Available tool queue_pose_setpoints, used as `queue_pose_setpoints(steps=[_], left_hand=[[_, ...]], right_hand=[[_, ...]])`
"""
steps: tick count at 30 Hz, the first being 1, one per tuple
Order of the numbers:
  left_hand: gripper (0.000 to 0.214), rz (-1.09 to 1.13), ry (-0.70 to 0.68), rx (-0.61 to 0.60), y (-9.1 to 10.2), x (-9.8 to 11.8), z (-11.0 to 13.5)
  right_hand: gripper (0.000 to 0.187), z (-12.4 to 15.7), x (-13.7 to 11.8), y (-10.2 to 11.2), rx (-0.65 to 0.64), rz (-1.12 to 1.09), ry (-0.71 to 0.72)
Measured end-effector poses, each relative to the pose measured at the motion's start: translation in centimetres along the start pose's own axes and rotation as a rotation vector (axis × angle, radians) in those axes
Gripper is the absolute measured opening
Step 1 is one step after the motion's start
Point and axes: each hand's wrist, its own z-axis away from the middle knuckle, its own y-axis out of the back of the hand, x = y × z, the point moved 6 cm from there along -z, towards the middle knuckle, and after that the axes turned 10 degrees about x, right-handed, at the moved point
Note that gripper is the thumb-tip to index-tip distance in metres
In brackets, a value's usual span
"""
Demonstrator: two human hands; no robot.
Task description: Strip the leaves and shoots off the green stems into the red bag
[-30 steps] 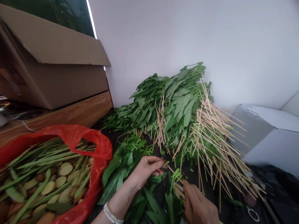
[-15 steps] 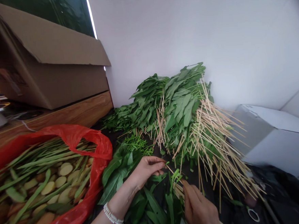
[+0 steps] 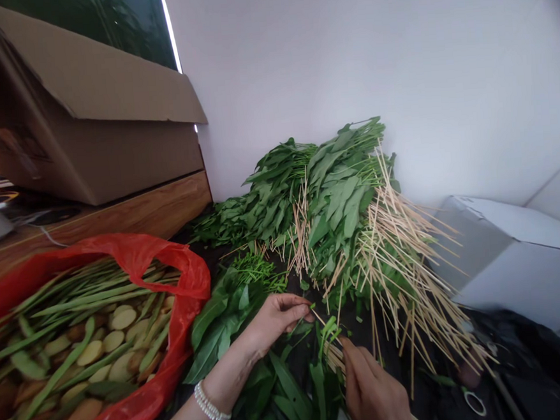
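Note:
My left hand (image 3: 287,315), with a beaded bracelet at the wrist, is closed in a pinch at the upper end of a thin bamboo skewer (image 3: 319,316). A small bit of green shows by its fingertips. Lower right, my right hand (image 3: 374,382) is closed around the skewer's lower part and a bundle of skewers (image 3: 335,358). Green stems (image 3: 330,329) are threaded on the skewer between the hands, and long leaves (image 3: 292,388) hang below. The right fingertips are partly hidden. Loose leafy greens (image 3: 221,329) lie beside my left forearm.
Behind the hands, leafy skewers (image 3: 341,199) are piled against the white wall, bare sticks (image 3: 401,240) pointing right. A red plastic bag (image 3: 195,273) of beans and potato slices stands left. A cardboard box (image 3: 127,150) sits on a wooden ledge; a white box (image 3: 528,263) stands right.
The fingers of my left hand have shifted very slightly at the skewer's end. My right hand and the things around are in the same place.

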Motion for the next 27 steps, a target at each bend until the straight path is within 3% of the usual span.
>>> queue_pose_setpoints(steps=[6, 27], left_hand=[[0.044, -0.015, 0.029, -0.043, -0.56, 0.10, 0.36], [0.044, -0.069, -0.034, 0.001, 0.05, -0.02, -0.14]], right_hand=[[0.039, 0.11, -0.06, -0.17, -0.021, 0.021, 0.012], [0.039, 0.50, 0.14, -0.31, -0.021, 0.007, -0.015]])
